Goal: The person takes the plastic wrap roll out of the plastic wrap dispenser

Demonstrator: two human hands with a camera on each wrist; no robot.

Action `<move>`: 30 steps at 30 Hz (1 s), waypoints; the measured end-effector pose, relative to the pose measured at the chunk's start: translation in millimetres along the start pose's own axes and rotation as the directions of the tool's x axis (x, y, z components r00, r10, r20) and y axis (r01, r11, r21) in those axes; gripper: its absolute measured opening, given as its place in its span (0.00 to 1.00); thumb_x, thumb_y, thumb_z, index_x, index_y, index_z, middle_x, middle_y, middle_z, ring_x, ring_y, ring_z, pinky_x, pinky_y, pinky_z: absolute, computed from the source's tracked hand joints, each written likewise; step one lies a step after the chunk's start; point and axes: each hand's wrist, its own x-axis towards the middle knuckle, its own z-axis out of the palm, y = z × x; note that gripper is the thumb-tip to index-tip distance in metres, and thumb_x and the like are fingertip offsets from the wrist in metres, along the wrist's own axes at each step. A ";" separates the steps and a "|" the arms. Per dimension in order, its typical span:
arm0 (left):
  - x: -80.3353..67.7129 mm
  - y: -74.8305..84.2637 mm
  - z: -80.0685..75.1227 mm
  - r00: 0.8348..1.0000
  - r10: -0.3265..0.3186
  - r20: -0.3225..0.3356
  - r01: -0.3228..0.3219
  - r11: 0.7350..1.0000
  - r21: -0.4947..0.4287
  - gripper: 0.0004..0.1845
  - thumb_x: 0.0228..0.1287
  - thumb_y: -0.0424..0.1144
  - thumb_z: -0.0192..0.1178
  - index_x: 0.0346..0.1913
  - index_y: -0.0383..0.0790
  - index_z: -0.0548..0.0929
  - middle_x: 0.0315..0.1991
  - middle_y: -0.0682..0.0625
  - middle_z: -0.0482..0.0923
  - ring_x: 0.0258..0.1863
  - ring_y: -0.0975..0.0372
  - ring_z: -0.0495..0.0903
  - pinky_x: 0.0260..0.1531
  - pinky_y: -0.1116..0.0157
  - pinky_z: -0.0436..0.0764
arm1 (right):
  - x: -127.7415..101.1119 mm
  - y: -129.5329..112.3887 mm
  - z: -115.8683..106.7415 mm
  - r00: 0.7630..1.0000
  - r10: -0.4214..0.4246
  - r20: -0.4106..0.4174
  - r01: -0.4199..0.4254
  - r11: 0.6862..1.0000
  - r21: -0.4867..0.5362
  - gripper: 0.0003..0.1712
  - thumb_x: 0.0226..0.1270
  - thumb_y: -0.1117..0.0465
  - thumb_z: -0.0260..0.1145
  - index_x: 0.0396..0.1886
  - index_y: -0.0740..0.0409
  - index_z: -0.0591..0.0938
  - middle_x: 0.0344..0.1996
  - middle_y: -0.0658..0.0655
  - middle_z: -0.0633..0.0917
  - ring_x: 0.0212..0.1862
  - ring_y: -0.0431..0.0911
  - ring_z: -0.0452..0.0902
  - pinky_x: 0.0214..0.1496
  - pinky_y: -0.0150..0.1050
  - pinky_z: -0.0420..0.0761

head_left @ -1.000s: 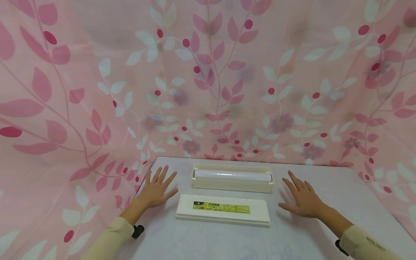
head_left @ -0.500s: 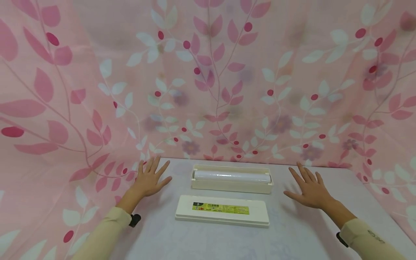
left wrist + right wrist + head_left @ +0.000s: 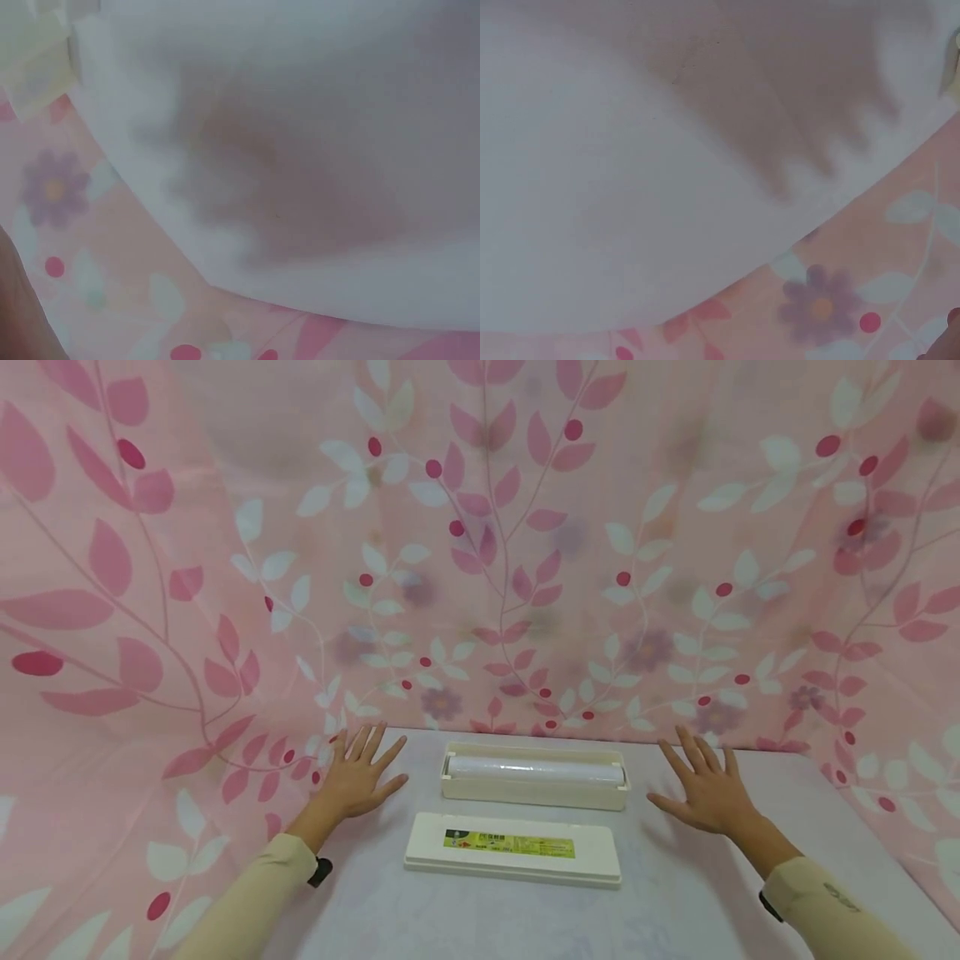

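Head view shows left hand (image 3: 358, 774), right hand (image 3: 705, 785); wrists only shadows

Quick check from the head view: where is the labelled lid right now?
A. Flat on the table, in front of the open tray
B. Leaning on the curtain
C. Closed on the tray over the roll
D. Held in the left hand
A: the lid lies flat on the table, nearer the person than the open tray with its roll; both hands are off it.

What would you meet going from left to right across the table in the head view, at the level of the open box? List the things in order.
Left hand → open box holding the roll of film → right hand.
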 end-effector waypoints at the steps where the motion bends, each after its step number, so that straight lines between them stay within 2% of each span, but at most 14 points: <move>1: 1.0 0.8 -0.4 1.000 -0.009 0.006 0.008 1.000 0.006 0.39 0.68 0.71 0.42 0.78 0.61 0.55 0.81 0.43 0.42 0.79 0.46 0.41 0.70 0.34 0.37 | 1.2 -0.2 0.9 1.000 -0.003 -0.008 0.003 1.000 -0.006 0.56 0.59 0.29 0.61 0.79 0.49 0.54 0.81 0.57 0.39 0.72 0.65 0.52 0.69 0.74 0.41; 7: 3.3 1.6 -3.1 0.998 -0.050 0.035 0.049 0.999 0.014 0.40 0.68 0.73 0.39 0.79 0.62 0.51 0.81 0.44 0.34 0.79 0.46 0.39 0.70 0.33 0.34 | 5.5 0.9 0.8 1.000 0.013 0.003 -0.013 1.000 -0.017 0.58 0.58 0.28 0.62 0.81 0.41 0.45 0.80 0.58 0.37 0.73 0.65 0.50 0.69 0.75 0.40; 13: 2.6 -0.7 -4.0 0.996 -0.079 0.045 0.079 0.997 -0.004 0.40 0.68 0.73 0.38 0.79 0.60 0.52 0.81 0.43 0.36 0.79 0.44 0.40 0.69 0.32 0.32 | 3.8 8.3 2.5 1.000 0.020 -0.007 -0.020 1.000 -0.017 0.56 0.58 0.32 0.64 0.80 0.43 0.51 0.80 0.57 0.37 0.72 0.66 0.51 0.68 0.76 0.41; 19: 3.5 -2.9 -1.4 0.994 -0.094 0.052 0.095 0.995 -0.012 0.40 0.69 0.72 0.39 0.79 0.61 0.52 0.81 0.43 0.36 0.79 0.46 0.39 0.69 0.33 0.31 | 6.9 7.4 4.9 0.999 0.038 0.001 -0.038 0.999 -0.016 0.55 0.60 0.34 0.63 0.80 0.44 0.49 0.80 0.60 0.36 0.71 0.68 0.52 0.67 0.77 0.40; 22: 2.7 -2.9 2.6 0.992 -0.114 0.044 0.116 0.993 -0.029 0.39 0.69 0.71 0.40 0.78 0.61 0.53 0.81 0.43 0.39 0.79 0.45 0.41 0.69 0.32 0.32 | 14.0 2.9 1.7 0.999 0.052 0.001 -0.052 0.999 0.008 0.55 0.61 0.35 0.63 0.80 0.45 0.48 0.80 0.63 0.39 0.71 0.68 0.51 0.68 0.76 0.38; 27: 0.0 -0.2 11.6 0.991 -0.114 0.075 0.119 0.991 -0.066 0.39 0.70 0.70 0.40 0.79 0.60 0.53 0.81 0.41 0.37 0.79 0.43 0.40 0.68 0.31 0.30 | 18.2 -1.2 -4.8 0.998 0.068 0.016 -0.068 0.998 0.014 0.55 0.60 0.35 0.63 0.80 0.46 0.49 0.79 0.65 0.44 0.72 0.68 0.50 0.69 0.75 0.36; 30: 0.1 -0.1 14.5 0.990 -0.119 0.075 0.123 0.991 -0.051 0.37 0.71 0.69 0.39 0.78 0.61 0.53 0.81 0.42 0.38 0.79 0.44 0.41 0.68 0.31 0.32 | 17.2 0.5 -6.2 0.998 0.064 0.028 -0.064 0.998 -0.003 0.55 0.60 0.35 0.64 0.80 0.47 0.50 0.79 0.66 0.45 0.72 0.69 0.50 0.70 0.75 0.36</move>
